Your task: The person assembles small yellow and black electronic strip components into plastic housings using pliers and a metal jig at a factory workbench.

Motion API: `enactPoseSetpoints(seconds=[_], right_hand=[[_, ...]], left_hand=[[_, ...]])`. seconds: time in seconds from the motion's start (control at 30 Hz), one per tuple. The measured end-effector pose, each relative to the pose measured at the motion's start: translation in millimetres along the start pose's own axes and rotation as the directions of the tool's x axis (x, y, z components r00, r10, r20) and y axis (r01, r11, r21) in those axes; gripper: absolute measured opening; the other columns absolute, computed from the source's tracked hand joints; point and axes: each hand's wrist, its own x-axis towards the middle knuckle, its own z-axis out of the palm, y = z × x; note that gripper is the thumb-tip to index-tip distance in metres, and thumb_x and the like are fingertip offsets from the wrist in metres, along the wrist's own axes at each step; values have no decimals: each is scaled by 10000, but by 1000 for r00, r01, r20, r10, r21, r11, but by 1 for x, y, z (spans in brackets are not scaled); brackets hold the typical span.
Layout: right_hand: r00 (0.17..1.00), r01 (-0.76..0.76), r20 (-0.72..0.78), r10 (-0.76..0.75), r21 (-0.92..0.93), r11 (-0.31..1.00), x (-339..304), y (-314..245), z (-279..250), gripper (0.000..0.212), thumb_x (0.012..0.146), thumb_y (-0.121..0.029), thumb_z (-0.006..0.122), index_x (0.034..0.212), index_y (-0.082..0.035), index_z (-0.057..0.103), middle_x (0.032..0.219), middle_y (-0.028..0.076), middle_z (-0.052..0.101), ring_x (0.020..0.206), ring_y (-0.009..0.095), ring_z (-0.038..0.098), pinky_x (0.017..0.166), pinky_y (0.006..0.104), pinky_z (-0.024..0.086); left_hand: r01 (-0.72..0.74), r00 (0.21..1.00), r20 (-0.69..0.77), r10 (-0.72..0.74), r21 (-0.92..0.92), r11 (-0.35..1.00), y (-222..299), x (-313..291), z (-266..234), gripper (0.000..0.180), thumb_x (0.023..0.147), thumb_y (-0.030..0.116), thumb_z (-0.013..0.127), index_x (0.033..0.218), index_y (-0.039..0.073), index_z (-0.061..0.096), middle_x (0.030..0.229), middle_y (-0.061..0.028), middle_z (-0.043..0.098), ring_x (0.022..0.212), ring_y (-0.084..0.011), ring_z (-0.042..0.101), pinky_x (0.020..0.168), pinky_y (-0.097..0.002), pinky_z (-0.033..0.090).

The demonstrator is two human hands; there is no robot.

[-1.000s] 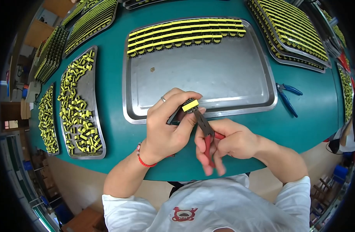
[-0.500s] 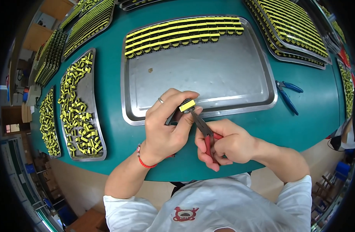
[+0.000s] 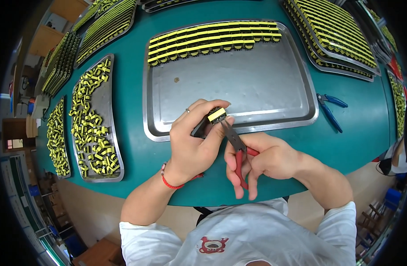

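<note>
Between the fingers and thumb of my left hand (image 3: 192, 142) is a small transformer (image 3: 217, 115), black with a yellow taped band. Dark pins show along its lower edge. My right hand (image 3: 268, 158) is wrapped round red-handled long-nose pliers (image 3: 235, 141), with the lower fingers loosened from the handles. The pliers' jaws reach up to the transformer's pin side, beside my left thumb; I cannot tell if they grip a pin. A dark object (image 3: 198, 130) shows behind my left fingers, mostly hidden. Both hands are over the near edge of a metal tray (image 3: 239, 88).
Rows of similar transformers (image 3: 212, 42) fill the tray's far side. Left, a narrower tray (image 3: 107, 95) holds loose yellow-and-black parts. Blue-handled cutters (image 3: 331, 113) lie right of the tray. Stacked full trays (image 3: 332, 35) stand at the far right of the green table (image 3: 358, 133).
The lower fingers of my right hand have loosened and straightened from the pliers' handles. My left hand and the transformer have shifted slightly up and right. The view has shifted a little.
</note>
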Motion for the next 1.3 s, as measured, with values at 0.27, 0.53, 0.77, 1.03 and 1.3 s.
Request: enactPoseSetpoints(seconds=[0.27,0.53,0.77,1.03,1.3], right_hand=[[996,-43,80,40,39,998,1,2,-3,393,656,79,431,1041,31,490,922,210,616,828,364,690,646,458,622],[997,-60,41,63,-70,996,-1,-2,-7,377,631,86,411,989,32,515,854,184,614,721,278,656,495,344,527],[997,49,72,-40,-124,991,-2,-1,-6,332,675,70,409,980,31,533,820,129,612,696,185,623,519,270,458],[301,274,97,-949,-962,-12,23,25,-9,494,683,-10,812,1109,11,561,884,117,604,680,193,592,570,260,484],[296,403,88,-951,-914,40,18,19,-5,380,776,11,752,1118,52,589,948,146,664,679,166,640,536,299,519]], left_hand=[[-38,998,-53,37,-23,999,-4,-1,4,230,815,-47,722,1036,-43,657,847,-48,602,667,-64,506,562,-209,387],[-235,970,-40,241,112,966,-5,0,5,296,751,-60,762,1030,-29,669,784,-57,594,563,-79,485,478,-227,369],[-225,971,-55,232,104,969,-4,1,-1,281,793,-13,757,1060,-34,675,789,-54,592,577,-72,485,488,-215,367],[198,979,21,-201,-301,933,17,-8,11,230,911,92,692,1085,-54,660,838,-50,589,704,-80,548,613,-217,434],[333,941,215,-263,-733,593,-3,-13,5,591,1042,454,323,1269,-37,561,1034,-108,620,914,-167,593,812,-325,473]])
